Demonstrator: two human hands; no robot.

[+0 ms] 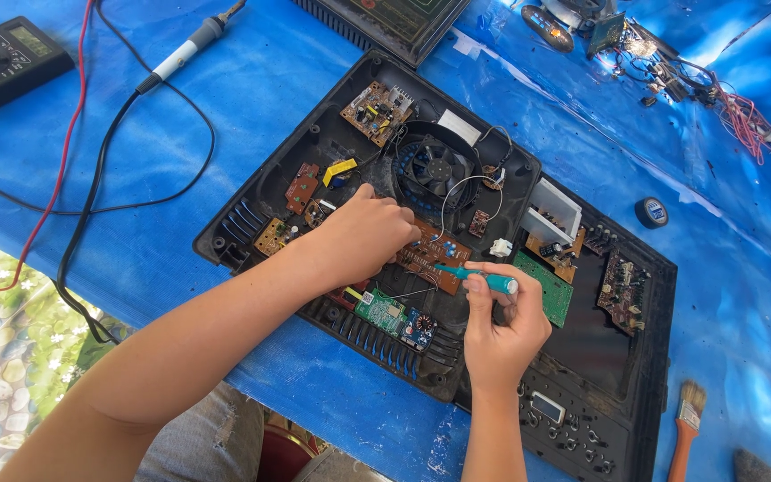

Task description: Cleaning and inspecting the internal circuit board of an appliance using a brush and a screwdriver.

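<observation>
Fingers of the right hand (pixel 500 335) are curled shut around a teal screwdriver (pixel 479 278), thumb and forefinger pinching its handle; the shaft runs leftward from them to a brown circuit board (pixel 435 253), its tip touching the board's lower edge. Fingers of the left hand (pixel 363 234) are bent loosely and press down on the same board at its left end; they grip nothing that can be seen, and the knuckles hide what lies beneath.

The board sits inside an open black casing (pixel 252 234) on the blue worktop (pixel 225 89). Just beyond the left fingers is a round black fan (pixel 435 167), with a white wire looping from it toward the board. Nearer the person than both sets of fingers lies a small green board (pixel 380 310); just right of the right fingers is a larger green board (pixel 546 287). A tan board (pixel 375 112) lies beyond the fan.

Well apart from the fingers: a soldering iron (pixel 187 49) and a black multimeter (pixel 2 62) far to the left, a roll of black tape (pixel 651 211) to the right, a paintbrush (pixel 687 428) at lower right, and a tangle of red wires (pixel 742 116) at upper right.
</observation>
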